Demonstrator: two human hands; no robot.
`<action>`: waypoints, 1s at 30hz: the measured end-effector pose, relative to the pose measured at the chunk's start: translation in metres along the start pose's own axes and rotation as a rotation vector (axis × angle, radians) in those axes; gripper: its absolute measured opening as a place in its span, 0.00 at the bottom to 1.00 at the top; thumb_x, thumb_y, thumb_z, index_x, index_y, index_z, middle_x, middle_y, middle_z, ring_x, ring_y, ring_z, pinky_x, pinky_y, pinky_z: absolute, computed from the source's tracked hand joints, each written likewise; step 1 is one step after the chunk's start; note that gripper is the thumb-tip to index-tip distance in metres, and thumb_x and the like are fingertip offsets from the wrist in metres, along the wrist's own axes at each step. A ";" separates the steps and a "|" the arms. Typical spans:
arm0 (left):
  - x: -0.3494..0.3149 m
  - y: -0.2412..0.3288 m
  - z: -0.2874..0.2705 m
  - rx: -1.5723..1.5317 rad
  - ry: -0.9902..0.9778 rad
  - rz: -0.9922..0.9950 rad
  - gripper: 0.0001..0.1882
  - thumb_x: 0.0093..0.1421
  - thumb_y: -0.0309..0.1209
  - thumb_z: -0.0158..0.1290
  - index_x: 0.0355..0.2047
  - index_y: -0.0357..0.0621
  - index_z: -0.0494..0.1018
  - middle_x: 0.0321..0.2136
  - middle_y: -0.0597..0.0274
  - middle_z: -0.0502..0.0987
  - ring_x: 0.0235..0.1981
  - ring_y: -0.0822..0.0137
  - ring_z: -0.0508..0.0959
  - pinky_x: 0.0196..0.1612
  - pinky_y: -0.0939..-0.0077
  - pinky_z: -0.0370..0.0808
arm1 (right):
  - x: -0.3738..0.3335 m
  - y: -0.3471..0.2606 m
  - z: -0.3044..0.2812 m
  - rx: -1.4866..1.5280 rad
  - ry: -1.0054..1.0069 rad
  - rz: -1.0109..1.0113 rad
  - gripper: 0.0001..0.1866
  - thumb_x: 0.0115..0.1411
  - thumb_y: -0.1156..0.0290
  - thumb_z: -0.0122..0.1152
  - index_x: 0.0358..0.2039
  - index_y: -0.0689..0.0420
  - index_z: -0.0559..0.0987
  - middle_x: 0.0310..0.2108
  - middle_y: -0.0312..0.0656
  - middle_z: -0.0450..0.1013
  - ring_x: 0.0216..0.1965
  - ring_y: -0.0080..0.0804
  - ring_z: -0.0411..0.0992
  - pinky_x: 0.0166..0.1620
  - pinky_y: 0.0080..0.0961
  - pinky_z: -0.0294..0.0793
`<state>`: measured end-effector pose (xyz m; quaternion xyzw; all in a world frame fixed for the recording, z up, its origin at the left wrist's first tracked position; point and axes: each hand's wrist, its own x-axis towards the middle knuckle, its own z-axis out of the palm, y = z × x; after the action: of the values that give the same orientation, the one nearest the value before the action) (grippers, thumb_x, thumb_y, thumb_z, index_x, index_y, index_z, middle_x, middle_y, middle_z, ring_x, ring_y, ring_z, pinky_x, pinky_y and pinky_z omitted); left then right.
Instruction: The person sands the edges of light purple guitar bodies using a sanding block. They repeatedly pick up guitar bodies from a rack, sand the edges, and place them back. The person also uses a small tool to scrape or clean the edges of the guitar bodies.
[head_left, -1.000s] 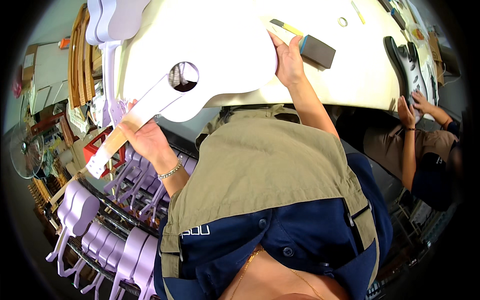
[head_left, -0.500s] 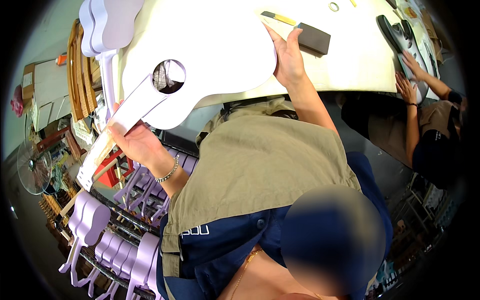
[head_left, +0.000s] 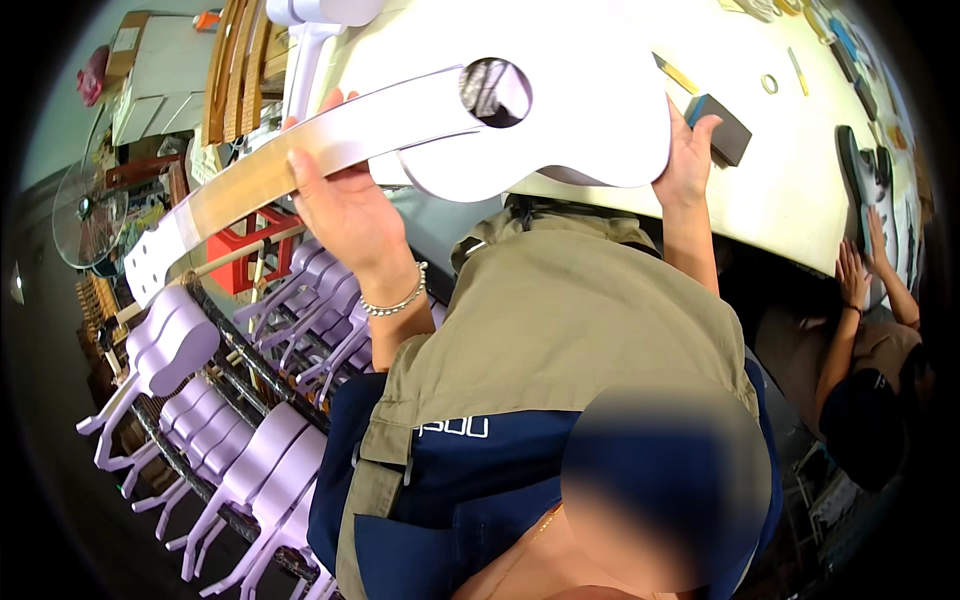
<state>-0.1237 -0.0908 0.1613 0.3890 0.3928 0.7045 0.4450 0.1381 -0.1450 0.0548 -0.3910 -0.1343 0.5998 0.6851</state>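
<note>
A pale lilac guitar (head_left: 430, 170) with a round sound hole lies in front of me, its body over the table and its neck pointing left. Bare wood shows along part of the neck. My left hand (head_left: 350, 215) is wrapped round the neck, thumb on the near side and fingertips on the far side. Against the body's right end rests my right hand (head_left: 688, 160), its fingers partly hidden by the rim and its thumb out to the right. Just beyond that thumb lies a dark rectangular block (head_left: 725, 132), with a yellow-handled cutter (head_left: 676, 74) beside it.
Lilac guitars (head_left: 175, 340) hang on dark racks at the lower left. A tape roll (head_left: 769, 84) lies on the pale table (head_left: 790, 225). At far right, a co-worker's hands (head_left: 862, 268) touch a dark-edged guitar. A fan (head_left: 88, 207) and red stool (head_left: 240, 250) stand left.
The guitar's neck has swung toward level, and more of its bare wood shows. Both hands keep their hold. The whole view has turned, shifting the table and rack.
</note>
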 end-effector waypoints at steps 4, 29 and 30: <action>0.000 0.006 0.007 0.073 -0.067 0.033 0.26 0.65 0.39 0.38 0.56 0.31 0.52 0.47 0.36 0.68 0.49 0.51 0.71 0.53 0.58 0.67 | -0.004 0.002 0.000 -0.002 0.047 0.042 0.53 0.55 0.30 0.14 0.60 0.71 0.50 0.61 0.52 0.53 0.62 0.41 0.52 0.62 0.33 0.51; -0.005 0.013 -0.017 0.325 -0.194 0.241 0.27 0.62 0.43 0.46 0.54 0.39 0.55 0.44 0.39 0.71 0.46 0.60 0.71 0.49 0.68 0.67 | 0.005 0.038 -0.007 -0.085 0.159 0.204 0.40 0.62 0.38 0.20 0.56 0.61 0.62 0.53 0.43 0.65 0.56 0.37 0.62 0.56 0.36 0.61; -0.006 0.013 -0.018 0.288 -0.145 0.218 0.25 0.63 0.41 0.46 0.54 0.40 0.54 0.44 0.41 0.72 0.45 0.64 0.71 0.47 0.72 0.67 | 0.003 0.038 -0.005 -0.120 0.144 0.199 0.41 0.62 0.38 0.20 0.56 0.61 0.62 0.53 0.43 0.65 0.56 0.37 0.62 0.56 0.36 0.60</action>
<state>-0.1422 -0.1035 0.1650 0.5385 0.4120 0.6552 0.3331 0.1149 -0.1454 0.0245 -0.4845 -0.0810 0.6263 0.6054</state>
